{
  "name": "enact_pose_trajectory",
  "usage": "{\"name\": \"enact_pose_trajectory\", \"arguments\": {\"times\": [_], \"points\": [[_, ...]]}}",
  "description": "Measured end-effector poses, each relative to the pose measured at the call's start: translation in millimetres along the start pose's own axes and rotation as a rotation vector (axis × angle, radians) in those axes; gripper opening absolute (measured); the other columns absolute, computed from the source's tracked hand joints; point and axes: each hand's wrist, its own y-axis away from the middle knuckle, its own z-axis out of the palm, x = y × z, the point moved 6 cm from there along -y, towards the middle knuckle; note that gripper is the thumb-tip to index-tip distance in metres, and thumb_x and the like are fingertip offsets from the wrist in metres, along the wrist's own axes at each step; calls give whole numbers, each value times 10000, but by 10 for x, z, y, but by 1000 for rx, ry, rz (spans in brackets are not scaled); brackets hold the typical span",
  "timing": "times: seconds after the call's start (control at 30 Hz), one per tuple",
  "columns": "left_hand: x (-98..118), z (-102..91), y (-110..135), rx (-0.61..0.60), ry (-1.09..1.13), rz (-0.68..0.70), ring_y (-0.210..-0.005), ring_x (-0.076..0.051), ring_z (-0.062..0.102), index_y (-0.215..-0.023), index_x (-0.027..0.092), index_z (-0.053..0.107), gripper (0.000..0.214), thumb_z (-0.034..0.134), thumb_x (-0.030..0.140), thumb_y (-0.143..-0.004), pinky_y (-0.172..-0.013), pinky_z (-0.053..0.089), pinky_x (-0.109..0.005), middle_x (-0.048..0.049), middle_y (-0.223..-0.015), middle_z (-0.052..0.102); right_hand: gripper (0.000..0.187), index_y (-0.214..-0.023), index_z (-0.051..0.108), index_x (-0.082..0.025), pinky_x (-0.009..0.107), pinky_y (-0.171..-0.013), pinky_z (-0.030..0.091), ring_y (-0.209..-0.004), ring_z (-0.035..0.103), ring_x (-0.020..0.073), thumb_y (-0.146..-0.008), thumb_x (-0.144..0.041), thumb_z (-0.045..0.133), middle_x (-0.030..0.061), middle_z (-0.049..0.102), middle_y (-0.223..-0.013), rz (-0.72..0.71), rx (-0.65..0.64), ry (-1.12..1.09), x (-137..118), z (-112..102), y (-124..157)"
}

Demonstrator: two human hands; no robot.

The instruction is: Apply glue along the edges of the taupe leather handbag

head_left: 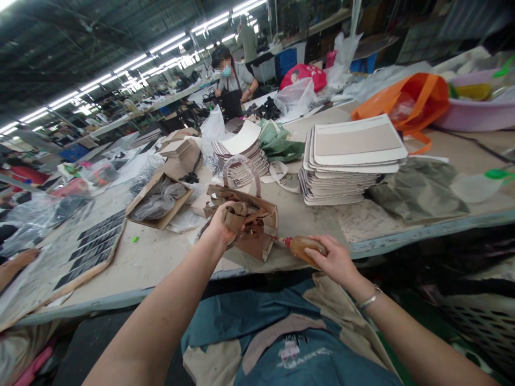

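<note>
A brown handbag [251, 245] with a looped handle lies near the table's front edge, its mouth facing me. My left hand [226, 222] grips the bag's brown lining [234, 214], bunched up at the opening. In my right hand [332, 260] is an amber squeeze bottle [304, 249] with a red collar. The bottle lies on its side, and its thin nozzle points left to the bag's right edge. Whether the tip touches the bag, I cannot tell.
A stack of pale panels [354, 161] stands right of the bag, curved pieces [241, 153] behind it. Left are an open carton [159, 201] and a board with black strips [92, 246]. An orange bag [406, 102] lies back right. A masked co-worker [237, 78] sits across; another person's hand [18, 265] shows far left.
</note>
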Motion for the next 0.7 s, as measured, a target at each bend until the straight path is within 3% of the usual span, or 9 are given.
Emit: {"name": "enact_pose_trajectory", "arguments": {"times": [0.13, 0.33, 0.53, 0.7], "points": [[1, 0, -9, -33, -11, 9, -364, -145, 498, -591, 158, 527, 172, 487, 193, -754, -277, 361, -231, -6, -483, 537, 281, -1047, 626, -205, 378, -834, 488, -922, 593, 234, -833, -376, 565, 76, 628, -986, -2, 68, 20, -6, -36, -23], [-15, -18, -27, -40, -7, 2, -375, -151, 512, -613, 147, 547, 186, 477, 196, -779, -276, 374, -238, -6, -489, 550, 278, -1047, 630, -206, 381, -838, 493, -921, 604, 237, -820, -353, 567, 75, 633, -988, -9, 6, 46, -1, 30, -6], [-14, -6, -3, -35, 7, -2, -370, -149, 504, -618, 153, 549, 165, 481, 185, -765, -280, 365, -234, -8, -482, 549, 280, -1037, 630, -201, 377, -846, 490, -931, 602, 235, -825, -371, 564, 81, 637, -995, 1, 63, 61, -2, -33, -27], [-31, 4, 13, -33, 60, -32, -397, -142, 517, -636, 149, 561, 112, 510, 169, -734, -322, 378, -218, -12, -488, 559, 282, -1019, 634, -207, 379, -833, 492, -920, 607, 236, -823, -397, 565, 79, 649, -994, 1, 18, 59, -21, -33, -23]]}}
